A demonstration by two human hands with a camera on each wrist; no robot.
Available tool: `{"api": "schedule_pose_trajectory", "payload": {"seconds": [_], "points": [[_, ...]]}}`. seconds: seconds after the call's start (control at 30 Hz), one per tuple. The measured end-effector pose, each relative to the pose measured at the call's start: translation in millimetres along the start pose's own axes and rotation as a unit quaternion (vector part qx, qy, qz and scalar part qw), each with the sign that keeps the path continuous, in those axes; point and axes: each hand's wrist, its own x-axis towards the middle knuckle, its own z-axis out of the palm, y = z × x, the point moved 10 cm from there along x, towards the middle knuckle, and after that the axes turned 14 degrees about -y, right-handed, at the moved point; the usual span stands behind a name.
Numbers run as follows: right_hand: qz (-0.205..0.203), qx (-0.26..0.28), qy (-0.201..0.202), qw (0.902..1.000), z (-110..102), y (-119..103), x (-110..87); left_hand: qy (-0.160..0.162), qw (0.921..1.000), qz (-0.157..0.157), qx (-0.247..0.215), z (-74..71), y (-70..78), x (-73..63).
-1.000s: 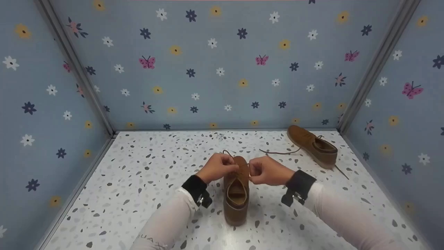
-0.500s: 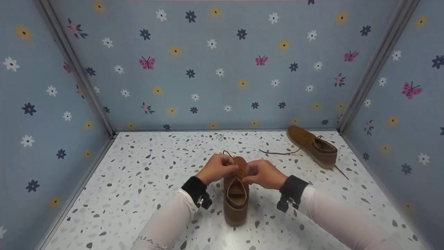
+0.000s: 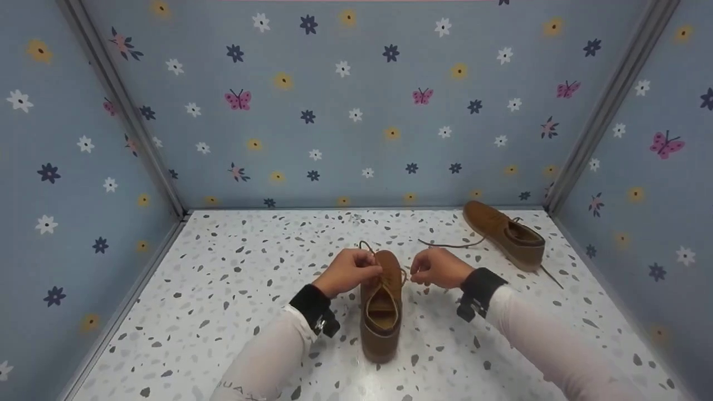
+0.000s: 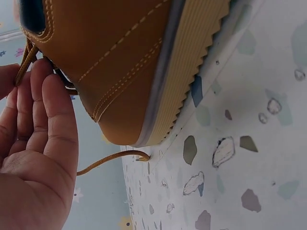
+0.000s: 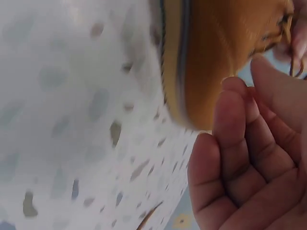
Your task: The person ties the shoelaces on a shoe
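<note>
A brown lace-up shoe (image 3: 380, 334) stands on the speckled surface, toe pointing away from me. My left hand (image 3: 348, 271) is at its left side, over the laces. In the left wrist view the thumb and fingers (image 4: 57, 100) of that hand pinch a brown shoelace (image 4: 26, 62), and a loose lace end hangs below near the toe. My right hand (image 3: 440, 268) is just right of the shoe, its fingers (image 5: 230, 115) loosely bent, thumb apart from them, nothing visible between. A small lace loop (image 3: 404, 277) sticks out between the shoe and this hand.
A second brown shoe (image 3: 501, 234) lies at the back right, one lace (image 3: 451, 245) stretched out to its left and another end trailing at its heel. Blue flowered panels (image 3: 345, 128) wall the white speckled surface (image 3: 239, 312) at the back and both sides.
My right hand moved in over the laces, then back out to the right, leaving a lace loop at the shoe's right side. The left hand keeps its place.
</note>
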Motion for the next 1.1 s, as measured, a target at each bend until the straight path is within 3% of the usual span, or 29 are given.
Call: {"api": "schedule_pose_trajectory", "payload": {"seconds": [0.17, 0.33, 0.67, 0.83, 1.1], "points": [[0.027, -0.005, 0.03, 0.9992, -19, 16, 4.9, -0.01, 0.9998, -0.014, -0.013, 1.3, -3.6, -1.6], [0.018, 0.007, 0.038, 0.9991, -23, 11, 16.6, -0.009, 0.9997, -0.012, -0.018, 1.2, -4.2, -3.0], [-0.04, -0.046, 0.014, 0.9981, -4, -23, 44.8, -0.003, 0.9998, 0.009, -0.019, 2.8, -2.5, -2.4], [-0.071, -0.077, -0.02, 0.9943, 8, -35, 55.4, -0.01, 0.9996, 0.011, -0.025, 5.1, -5.1, -3.0], [-0.062, -0.079, -0.048, 0.9937, 18, -36, 67.2, -0.003, 0.9998, 0.004, -0.021, 2.1, -8.2, -4.3]]}}
